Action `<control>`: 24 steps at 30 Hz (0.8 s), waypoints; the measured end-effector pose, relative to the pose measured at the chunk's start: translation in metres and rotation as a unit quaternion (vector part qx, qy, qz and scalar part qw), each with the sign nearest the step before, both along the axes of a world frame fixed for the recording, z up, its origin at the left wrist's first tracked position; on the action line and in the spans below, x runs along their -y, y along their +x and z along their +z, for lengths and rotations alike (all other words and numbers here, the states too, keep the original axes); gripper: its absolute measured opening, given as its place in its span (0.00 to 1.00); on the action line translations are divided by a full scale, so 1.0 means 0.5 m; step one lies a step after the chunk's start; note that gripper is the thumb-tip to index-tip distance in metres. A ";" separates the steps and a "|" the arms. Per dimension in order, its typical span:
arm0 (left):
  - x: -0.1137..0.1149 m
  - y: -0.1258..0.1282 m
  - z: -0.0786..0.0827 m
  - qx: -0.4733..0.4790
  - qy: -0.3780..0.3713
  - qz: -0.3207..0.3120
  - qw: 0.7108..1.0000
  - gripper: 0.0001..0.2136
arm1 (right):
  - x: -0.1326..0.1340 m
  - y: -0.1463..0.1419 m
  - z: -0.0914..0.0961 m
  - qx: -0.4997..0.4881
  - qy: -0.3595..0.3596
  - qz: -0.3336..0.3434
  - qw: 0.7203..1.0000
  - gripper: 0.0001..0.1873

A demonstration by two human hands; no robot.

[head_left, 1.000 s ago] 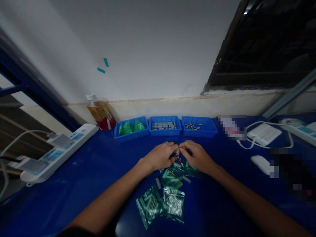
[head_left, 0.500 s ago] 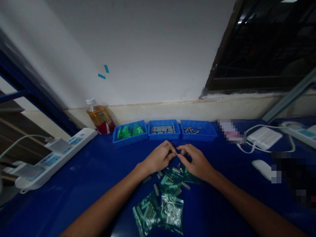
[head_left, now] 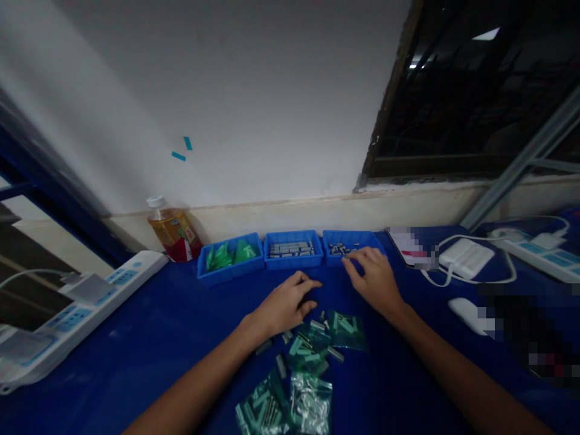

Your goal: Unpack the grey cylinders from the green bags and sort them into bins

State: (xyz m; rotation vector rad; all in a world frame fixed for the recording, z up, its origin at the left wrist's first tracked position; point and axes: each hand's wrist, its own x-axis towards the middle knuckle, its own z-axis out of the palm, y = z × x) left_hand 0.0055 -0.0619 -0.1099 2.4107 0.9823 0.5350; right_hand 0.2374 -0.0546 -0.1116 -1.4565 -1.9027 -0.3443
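My left hand [head_left: 289,304] rests over the blue table with its thumb and index finger apart and nothing between them. Just below it lie small grey metal cylinders [head_left: 281,366] and green plastic bags [head_left: 308,350] with metal parts inside. My right hand [head_left: 374,279] is at the front edge of the right blue bin [head_left: 333,261], which holds small metal screws [head_left: 341,248]. Its thumb and index fingertips come together; whatever they pinch is too small to make out. The middle blue bin [head_left: 292,261] contains rows of metal cylinders [head_left: 290,248].
A left blue bin [head_left: 231,273] holds green bags. Behind it stands a drink bottle [head_left: 174,229]. Power strips [head_left: 90,314] lie at both sides. A phone [head_left: 408,246], a white charger [head_left: 466,258] with a cable and a white mouse-like object [head_left: 466,314] are at the right.
My hands have come apart. The right hand has moved up and right to the right bin, uncovering a green bag. The left hand's fingers have spread. The view has shifted slightly.
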 end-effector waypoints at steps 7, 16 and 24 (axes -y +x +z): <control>-0.011 -0.006 -0.006 0.006 -0.017 -0.022 1.000 0.22 | -0.030 0.031 0.009 0.032 0.032 -0.127 0.991 0.20; -0.002 0.014 0.011 0.338 -0.217 0.080 0.912 0.17 | 0.075 -0.077 -0.004 0.005 -0.064 0.210 0.976 0.14; 0.026 0.046 0.010 0.457 -0.388 0.157 0.785 0.27 | 0.078 -0.084 -0.012 -0.069 -0.019 0.247 0.966 0.09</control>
